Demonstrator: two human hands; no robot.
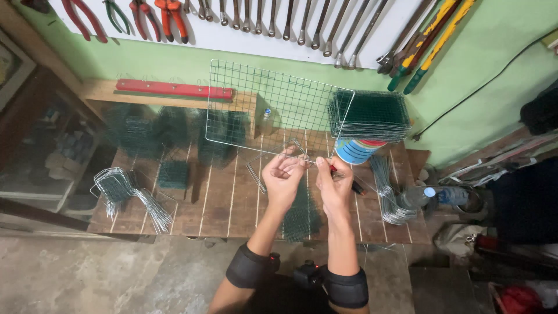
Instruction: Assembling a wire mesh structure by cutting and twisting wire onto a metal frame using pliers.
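Observation:
My left hand pinches the lower edge of a wire mesh panel that stands tilted above the wooden workbench. My right hand grips red-handled pliers at that same lower edge, close to the left hand. A thin wire runs between the two hands along the mesh edge. Below my hands a small green mesh piece lies on the bench.
A stack of green mesh panels rests on a painted can. Bent wire bundles lie left, wire lengths and a plastic bottle right. Pliers and wrenches hang on the wall.

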